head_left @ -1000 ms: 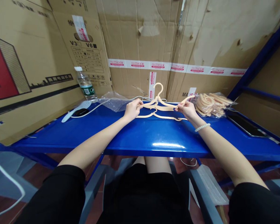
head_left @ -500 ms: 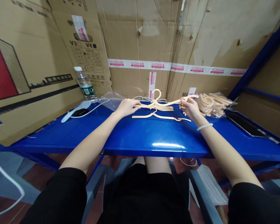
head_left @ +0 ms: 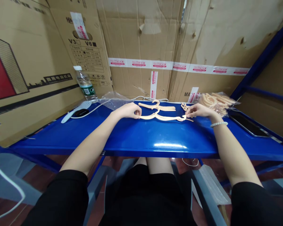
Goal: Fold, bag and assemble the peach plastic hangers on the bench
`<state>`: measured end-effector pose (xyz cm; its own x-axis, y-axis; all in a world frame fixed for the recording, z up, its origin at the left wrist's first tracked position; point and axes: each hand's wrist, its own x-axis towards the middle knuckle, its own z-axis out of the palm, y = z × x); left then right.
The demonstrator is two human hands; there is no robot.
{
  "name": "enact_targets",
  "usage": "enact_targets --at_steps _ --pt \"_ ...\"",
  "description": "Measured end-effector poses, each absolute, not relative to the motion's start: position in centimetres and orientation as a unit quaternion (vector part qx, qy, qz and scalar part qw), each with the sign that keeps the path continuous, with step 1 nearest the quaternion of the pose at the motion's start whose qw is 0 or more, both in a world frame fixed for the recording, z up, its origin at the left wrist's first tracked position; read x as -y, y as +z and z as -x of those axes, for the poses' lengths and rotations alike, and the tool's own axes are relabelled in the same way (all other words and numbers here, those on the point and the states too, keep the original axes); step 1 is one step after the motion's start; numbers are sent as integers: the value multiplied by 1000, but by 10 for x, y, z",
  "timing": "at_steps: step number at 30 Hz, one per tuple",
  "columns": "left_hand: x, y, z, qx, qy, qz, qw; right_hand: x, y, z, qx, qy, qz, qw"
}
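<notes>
The near hanger [head_left: 166,118], pale and peach-coloured, lies across the middle of the blue table [head_left: 141,135], its small curved hook pointing away from the person. The left hand [head_left: 130,110] has its fingers bent and drawn together at the left end of this hanger, holding it. The right hand [head_left: 198,110] is half curled, with the thumb and fingertips pinched on the right end, where a little curl stands up. Two pieces seem to overlap there, but I cannot tell which belongs to which. Just behind lies the far hanger [head_left: 167,108], its arms close to each other; its front part comes very near to the hook of the first, and whether they touch is not clear. Small pale pieces [head_left: 184,106] lie beside the right fingertips.

To the right, partly behind the right hand, a clear plastic bag [head_left: 218,102] contains many similar pale pieces, packed together; I cannot count them. A dark phone [head_left: 248,125] lies further right. On the left, a crumpled clear plastic sheet [head_left: 115,98] rests near the back edge. Beyond it stands a transparent bottle [head_left: 86,86] with white cap and green label; its liquid level is difficult to see. A light brush [head_left: 76,110] lies before it, beside a black object [head_left: 82,113].
</notes>
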<state>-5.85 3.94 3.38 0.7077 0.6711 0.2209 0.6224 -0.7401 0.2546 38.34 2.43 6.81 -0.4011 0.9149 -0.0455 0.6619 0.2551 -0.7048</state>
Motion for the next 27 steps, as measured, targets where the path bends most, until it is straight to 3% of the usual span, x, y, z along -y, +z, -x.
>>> enact_targets --at_steps 5,12,20,27 --pt "-36 33 56 -345 134 -922 117 -32 64 -381 805 245 533 90" --pt "-35 34 53 -354 142 -917 118 -40 55 -385 818 227 526 42" --pt "-31 35 52 -366 133 -917 89 -33 59 -378 816 244 520 57" --pt "12 65 39 -353 239 -904 21 -27 58 -365 806 127 552 171"
